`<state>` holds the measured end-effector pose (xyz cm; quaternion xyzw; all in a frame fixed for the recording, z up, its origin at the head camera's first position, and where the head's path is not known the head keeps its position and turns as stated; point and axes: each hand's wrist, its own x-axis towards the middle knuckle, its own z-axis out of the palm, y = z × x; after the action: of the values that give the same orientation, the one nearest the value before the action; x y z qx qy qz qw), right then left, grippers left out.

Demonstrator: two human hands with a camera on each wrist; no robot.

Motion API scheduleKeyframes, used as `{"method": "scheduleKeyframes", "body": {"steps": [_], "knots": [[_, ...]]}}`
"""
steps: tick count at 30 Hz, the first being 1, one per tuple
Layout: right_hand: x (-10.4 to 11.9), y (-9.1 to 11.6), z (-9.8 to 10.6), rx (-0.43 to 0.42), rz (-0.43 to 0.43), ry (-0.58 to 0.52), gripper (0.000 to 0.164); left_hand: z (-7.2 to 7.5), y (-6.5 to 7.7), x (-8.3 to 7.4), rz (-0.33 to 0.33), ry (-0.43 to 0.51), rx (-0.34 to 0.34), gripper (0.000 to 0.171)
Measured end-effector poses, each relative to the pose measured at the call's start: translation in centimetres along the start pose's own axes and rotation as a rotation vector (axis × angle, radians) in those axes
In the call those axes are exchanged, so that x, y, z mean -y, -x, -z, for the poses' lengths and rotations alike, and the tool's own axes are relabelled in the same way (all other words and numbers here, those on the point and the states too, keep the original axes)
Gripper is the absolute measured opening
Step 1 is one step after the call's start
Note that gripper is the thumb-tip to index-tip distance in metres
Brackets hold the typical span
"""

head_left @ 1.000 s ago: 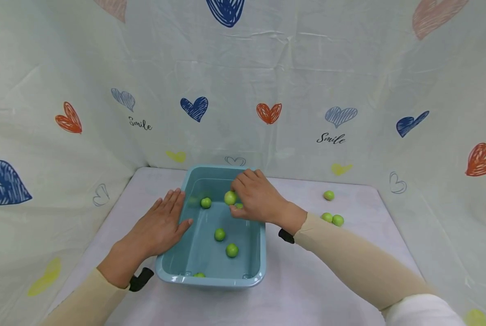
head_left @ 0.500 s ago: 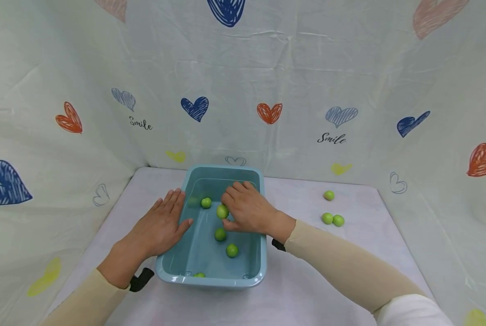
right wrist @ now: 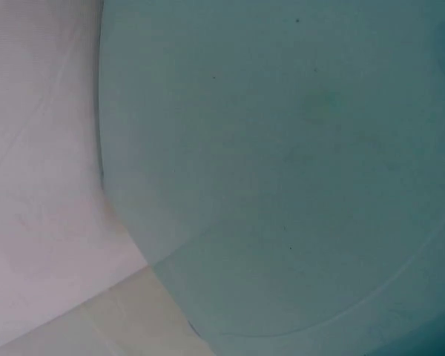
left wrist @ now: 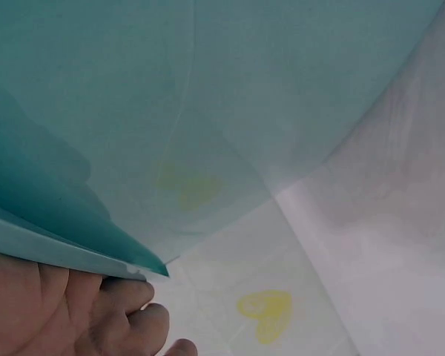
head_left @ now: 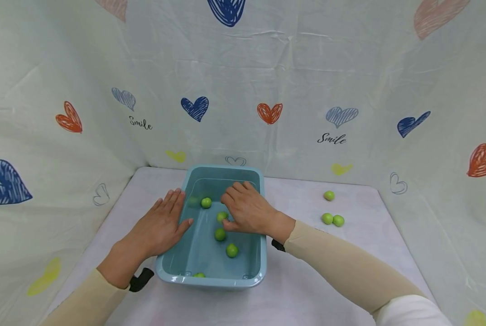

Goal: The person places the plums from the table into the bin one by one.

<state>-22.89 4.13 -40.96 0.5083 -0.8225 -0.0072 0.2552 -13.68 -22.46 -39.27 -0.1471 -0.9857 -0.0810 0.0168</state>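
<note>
Small green fruit (head_left: pixel 221 216) lies in blue plastic tub (head_left: pixel 210 282), beside right hand (head_left: pixel 248 208); grip slightly parted, contact unclear. Fruit likely light, firm, smooth, apt to roll; best pinched round middle. Left hand (head_left: pixel 159 228), fingers straight, rests along tub's left rim. White table (head_left: pixel 300 271); three loose fruits (head_left: pixel 329 195) right, heart-printed sheet (head_left: pixel 234 68) behind.

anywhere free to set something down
Bare table: between the tub and three green fruits, beyond the right forearm; also in front of the tub. Crowded: its left side, by the left hand, and inside, more fruits near the right hand.
</note>
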Motion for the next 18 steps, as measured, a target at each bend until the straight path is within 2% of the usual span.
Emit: {"method": "scheduleKeyframes", "body": {"steps": [18], "knots": [[0.01,0.07,0.08,-0.018,-0.002,0.053,0.036,0.12,0.08,-0.05,-0.005,0.002,-0.004,0.076]]}}
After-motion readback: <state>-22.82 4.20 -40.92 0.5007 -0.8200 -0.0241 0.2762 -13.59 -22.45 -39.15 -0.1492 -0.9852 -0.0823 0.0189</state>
